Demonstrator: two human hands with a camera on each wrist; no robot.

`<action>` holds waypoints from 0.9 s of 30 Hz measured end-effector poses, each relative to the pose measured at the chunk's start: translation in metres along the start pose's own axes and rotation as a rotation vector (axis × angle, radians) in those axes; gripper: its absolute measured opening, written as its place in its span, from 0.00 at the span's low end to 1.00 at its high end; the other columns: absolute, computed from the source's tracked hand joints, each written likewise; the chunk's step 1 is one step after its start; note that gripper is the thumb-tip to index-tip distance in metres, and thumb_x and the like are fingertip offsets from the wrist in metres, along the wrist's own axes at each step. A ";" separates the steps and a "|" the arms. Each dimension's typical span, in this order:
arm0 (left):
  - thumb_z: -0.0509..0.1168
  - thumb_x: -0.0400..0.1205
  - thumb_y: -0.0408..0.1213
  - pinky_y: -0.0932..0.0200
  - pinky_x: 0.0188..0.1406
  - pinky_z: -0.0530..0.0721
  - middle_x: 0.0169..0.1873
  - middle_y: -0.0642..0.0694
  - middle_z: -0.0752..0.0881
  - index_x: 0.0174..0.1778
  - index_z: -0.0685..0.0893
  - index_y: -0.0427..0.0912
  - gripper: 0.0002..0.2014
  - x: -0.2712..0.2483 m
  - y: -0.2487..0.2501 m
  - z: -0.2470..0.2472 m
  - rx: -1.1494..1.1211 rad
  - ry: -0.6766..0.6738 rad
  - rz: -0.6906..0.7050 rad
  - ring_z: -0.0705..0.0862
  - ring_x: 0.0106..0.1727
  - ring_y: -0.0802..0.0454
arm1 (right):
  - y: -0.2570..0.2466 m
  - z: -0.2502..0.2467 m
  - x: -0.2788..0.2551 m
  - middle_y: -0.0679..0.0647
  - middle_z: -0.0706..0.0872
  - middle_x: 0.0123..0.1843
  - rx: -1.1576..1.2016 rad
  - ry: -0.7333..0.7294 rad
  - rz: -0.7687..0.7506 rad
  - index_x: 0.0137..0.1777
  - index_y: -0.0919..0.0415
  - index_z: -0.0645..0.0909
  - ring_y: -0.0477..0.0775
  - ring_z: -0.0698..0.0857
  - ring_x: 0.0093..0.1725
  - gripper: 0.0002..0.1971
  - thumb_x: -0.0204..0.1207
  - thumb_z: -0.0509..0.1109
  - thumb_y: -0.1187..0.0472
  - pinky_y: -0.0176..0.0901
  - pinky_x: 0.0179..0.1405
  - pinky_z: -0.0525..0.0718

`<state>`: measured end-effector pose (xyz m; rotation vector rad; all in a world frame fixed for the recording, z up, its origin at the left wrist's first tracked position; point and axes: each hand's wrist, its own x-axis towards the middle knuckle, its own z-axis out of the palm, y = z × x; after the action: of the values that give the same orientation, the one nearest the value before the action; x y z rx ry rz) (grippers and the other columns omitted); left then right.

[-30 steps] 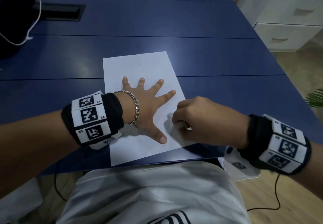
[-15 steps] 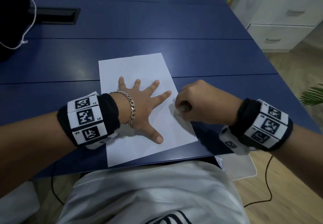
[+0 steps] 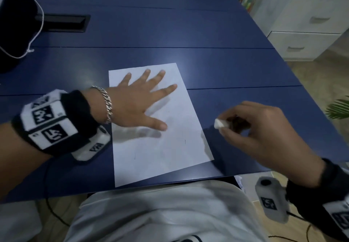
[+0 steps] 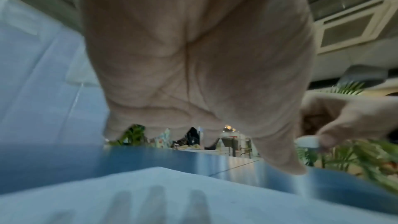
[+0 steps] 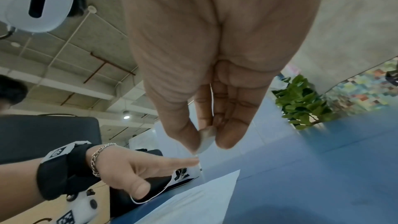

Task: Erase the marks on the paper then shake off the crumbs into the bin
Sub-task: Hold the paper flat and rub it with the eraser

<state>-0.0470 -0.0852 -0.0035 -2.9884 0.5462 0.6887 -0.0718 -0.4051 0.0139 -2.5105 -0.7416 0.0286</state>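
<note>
A white sheet of paper (image 3: 160, 147) lies on the blue table (image 3: 170, 24), near its front edge, with a few faint short marks (image 3: 185, 141) on it. My left hand (image 3: 139, 100) hovers flat over the sheet's far half with spread fingers and casts a shadow on it. In the left wrist view the finger shadows fall on the paper (image 4: 150, 193). My right hand (image 3: 251, 128) is raised over bare table to the right of the sheet and pinches a small white eraser (image 3: 219, 123) between thumb and fingertips. The right wrist view shows the pinched eraser (image 5: 206, 139). No bin is in view.
A black bag with a white cord (image 3: 15, 24) sits at the far left, beside a black cable slot (image 3: 62, 23) in the table. A white drawer cabinet (image 3: 306, 34) and a green plant (image 3: 338, 107) stand off the table's right side.
My right hand has left the paper's right edge and moved right and up with the eraser. My left hand has lifted off the sheet and shifted toward its far end.
</note>
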 end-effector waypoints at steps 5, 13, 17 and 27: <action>0.49 0.84 0.75 0.48 0.83 0.68 0.80 0.61 0.76 0.73 0.82 0.65 0.31 -0.008 -0.036 -0.012 -0.076 0.145 0.182 0.71 0.84 0.50 | -0.013 0.025 -0.017 0.40 0.86 0.42 0.073 -0.072 0.005 0.49 0.42 0.88 0.44 0.88 0.43 0.04 0.77 0.79 0.53 0.34 0.42 0.83; 0.61 0.87 0.58 0.51 0.43 0.82 0.50 0.58 0.79 0.41 0.82 0.52 0.16 0.001 -0.021 0.012 0.002 0.310 0.256 0.82 0.39 0.48 | -0.028 0.049 -0.018 0.38 0.83 0.43 0.084 -0.197 -0.090 0.51 0.44 0.87 0.46 0.86 0.44 0.03 0.80 0.77 0.53 0.36 0.41 0.85; 0.65 0.88 0.50 0.46 0.58 0.83 0.68 0.57 0.78 0.64 0.80 0.58 0.10 0.006 -0.020 0.019 0.009 0.274 0.266 0.84 0.56 0.48 | -0.027 0.054 -0.017 0.38 0.82 0.45 0.029 -0.227 -0.083 0.51 0.44 0.86 0.45 0.85 0.44 0.02 0.80 0.75 0.53 0.36 0.42 0.85; 0.54 0.89 0.46 0.48 0.69 0.76 0.71 0.57 0.76 0.84 0.69 0.65 0.25 -0.006 -0.009 0.007 0.218 0.073 0.155 0.82 0.65 0.53 | 0.003 0.032 0.017 0.44 0.80 0.39 -0.234 -0.264 0.019 0.38 0.51 0.83 0.46 0.80 0.37 0.05 0.76 0.71 0.59 0.47 0.38 0.84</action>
<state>-0.0522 -0.0739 -0.0080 -2.7980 0.8070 0.4922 -0.0609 -0.3831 -0.0133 -2.7710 -0.8691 0.3018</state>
